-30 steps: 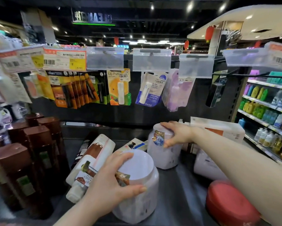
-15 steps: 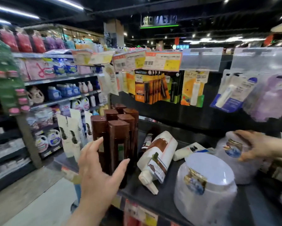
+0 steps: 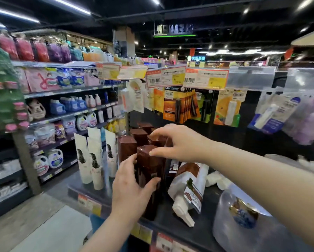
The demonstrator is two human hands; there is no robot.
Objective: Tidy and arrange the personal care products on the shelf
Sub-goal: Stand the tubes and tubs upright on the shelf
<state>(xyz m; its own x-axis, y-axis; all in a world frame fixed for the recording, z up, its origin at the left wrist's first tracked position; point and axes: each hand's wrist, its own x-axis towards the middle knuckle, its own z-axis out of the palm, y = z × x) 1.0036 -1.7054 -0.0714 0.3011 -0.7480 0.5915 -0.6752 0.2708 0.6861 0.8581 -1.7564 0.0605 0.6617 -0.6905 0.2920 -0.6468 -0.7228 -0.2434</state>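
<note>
Several tall brown bottles (image 3: 128, 148) stand in a cluster at the left end of the dark shelf (image 3: 172, 222). My left hand (image 3: 132, 190) wraps around the body of the front brown bottle (image 3: 149, 160). My right hand (image 3: 178, 142) rests its fingertips on that bottle's cap and on the cap behind it. A white and brown pump bottle (image 3: 190, 186) lies on its side just right of the cluster. A big clear jar with a white lid (image 3: 243, 220) stands at the front right, under my right forearm.
Lip balm cards (image 3: 229, 108) and price tags (image 3: 166, 76) hang on pegs above the shelf. White tubes (image 3: 94, 160) stand at the shelf's left corner. An aisle floor (image 3: 34, 224) and laundry product shelves (image 3: 70, 106) lie to the left.
My right hand left the rear white jar and moved left onto the brown bottle caps. My left hand, open in the air before, has closed around the front brown bottle. The view swung left.
</note>
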